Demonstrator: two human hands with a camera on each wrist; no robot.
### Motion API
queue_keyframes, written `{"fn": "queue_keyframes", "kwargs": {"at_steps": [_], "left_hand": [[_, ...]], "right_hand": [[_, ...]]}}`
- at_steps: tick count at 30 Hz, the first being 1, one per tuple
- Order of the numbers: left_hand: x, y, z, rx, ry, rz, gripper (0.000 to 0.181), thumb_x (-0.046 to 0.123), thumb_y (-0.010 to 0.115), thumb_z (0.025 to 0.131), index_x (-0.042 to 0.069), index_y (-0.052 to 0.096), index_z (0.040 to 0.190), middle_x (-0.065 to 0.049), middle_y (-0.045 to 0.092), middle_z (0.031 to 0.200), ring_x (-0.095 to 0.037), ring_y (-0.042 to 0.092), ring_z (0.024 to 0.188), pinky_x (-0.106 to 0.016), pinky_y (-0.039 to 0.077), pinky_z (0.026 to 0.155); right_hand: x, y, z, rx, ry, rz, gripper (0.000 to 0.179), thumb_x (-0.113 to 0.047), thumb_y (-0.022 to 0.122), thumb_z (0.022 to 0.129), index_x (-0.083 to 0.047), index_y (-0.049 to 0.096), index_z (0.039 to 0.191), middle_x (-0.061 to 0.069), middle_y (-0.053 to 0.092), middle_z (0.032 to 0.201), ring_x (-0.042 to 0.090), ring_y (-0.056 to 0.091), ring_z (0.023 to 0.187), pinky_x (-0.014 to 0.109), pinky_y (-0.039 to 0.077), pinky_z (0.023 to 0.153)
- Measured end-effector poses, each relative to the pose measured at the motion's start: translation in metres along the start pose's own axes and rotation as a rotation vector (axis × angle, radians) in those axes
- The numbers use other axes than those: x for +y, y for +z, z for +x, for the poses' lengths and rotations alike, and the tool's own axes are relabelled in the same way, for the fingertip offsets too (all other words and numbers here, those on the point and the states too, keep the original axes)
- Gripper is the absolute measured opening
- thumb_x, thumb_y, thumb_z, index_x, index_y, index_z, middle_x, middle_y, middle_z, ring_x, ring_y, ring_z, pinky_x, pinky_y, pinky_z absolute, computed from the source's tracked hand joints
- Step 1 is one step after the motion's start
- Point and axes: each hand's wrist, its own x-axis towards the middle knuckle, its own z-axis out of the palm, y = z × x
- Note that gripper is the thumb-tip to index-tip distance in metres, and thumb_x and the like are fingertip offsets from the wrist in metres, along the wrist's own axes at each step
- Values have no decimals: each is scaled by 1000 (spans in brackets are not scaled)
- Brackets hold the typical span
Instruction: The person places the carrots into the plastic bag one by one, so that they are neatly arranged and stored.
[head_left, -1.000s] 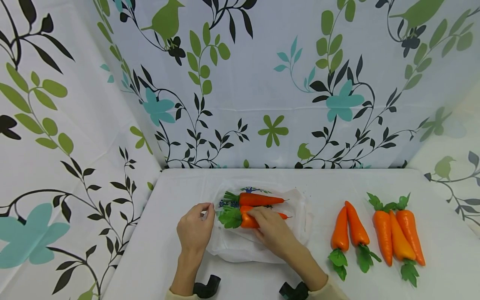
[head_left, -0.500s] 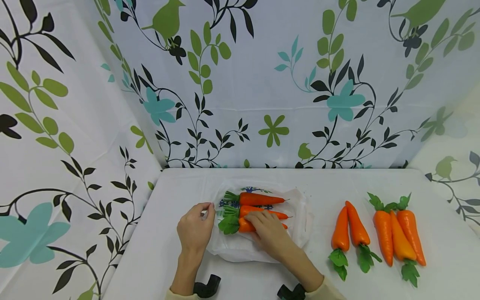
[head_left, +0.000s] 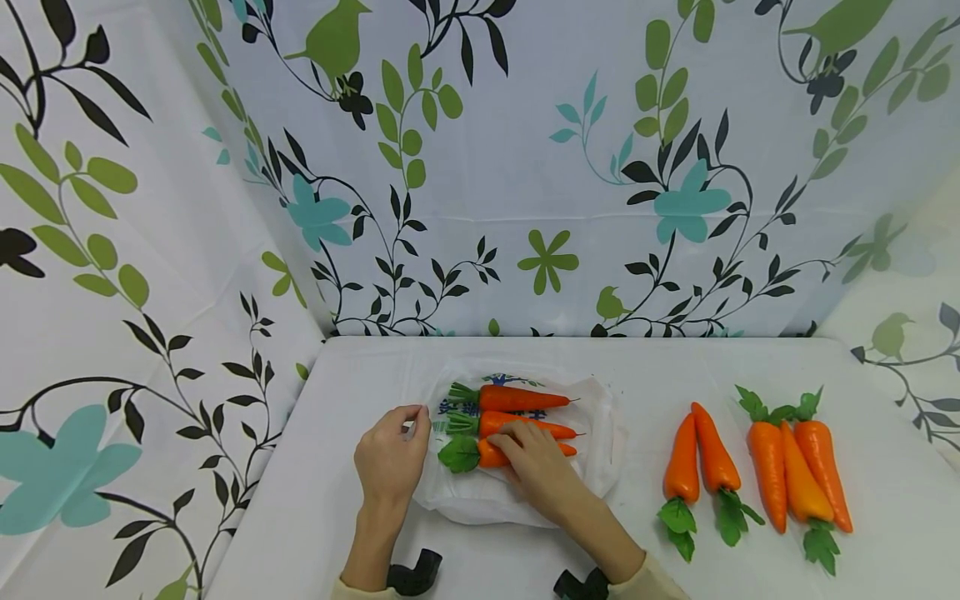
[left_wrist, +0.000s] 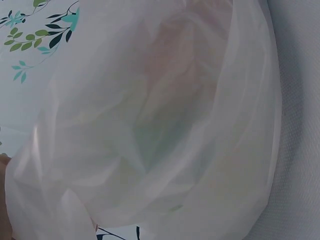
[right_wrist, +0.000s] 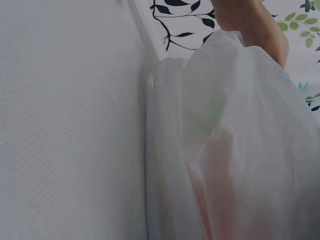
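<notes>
An open white plastic bag (head_left: 517, 504) lies with its printed side showing blue marks. My left hand (head_left: 392, 454) pinches the bag's left edge between thumb and forefinger. Inside are an upper carrot (head_left: 521, 397), a middle carrot (head_left: 498, 421) and a lower carrot (head_left: 491, 454), lined up with green tops to the left. My right hand (head_left: 546, 473) reaches in, its curved fingers gripping the lower carrot and covering its middle. In both wrist views the plastic veils the contents; orange and green show faintly through the bag wall (left_wrist: 165, 125).
On the white table (head_left: 300, 517), right of the bag, lie a pair of carrots (head_left: 681, 462) and a further group of carrots (head_left: 765, 467). A patterned cloth (head_left: 480, 208) hangs behind and at the sides. Black wrist cameras (head_left: 416, 573) sit at both wrists.
My right hand has shifted slightly toward me with the lower carrot, from over the middle carrot to below it, uncovering the middle one's top. The left hand has stayed put.
</notes>
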Motion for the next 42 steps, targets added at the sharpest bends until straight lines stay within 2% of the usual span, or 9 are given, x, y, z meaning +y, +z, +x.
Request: {"fn": "queue_keyframes", "kwargs": {"at_steps": [10,24,42], "left_hand": [[1,0,0,-7,-6,4,11,14,69,81,4,73,82,-10,73,75,-19,67,57,-35,54,51],[1,0,0,-12,-6,-6,10,13,69,81,4,73,81,-10,73,76,-19,68,57,-35,54,51],[2,1,0,-14,-13,-3,11,14,68,81,4,73,81,-9,74,77,-19,68,58,-35,54,52]], "right_hand": [[3,3,-2,-28,30,-34,40,-21,75,79,-19,60,116,-3,59,115,19,53,107,38,47,91],[5,9,-3,26,20,-36,37,-18,74,80,-15,62,114,1,57,107,20,52,102,35,45,85],[6,8,-4,-12,57,-77,42,-24,75,79,-18,61,117,1,57,109,21,52,105,39,46,88]]}}
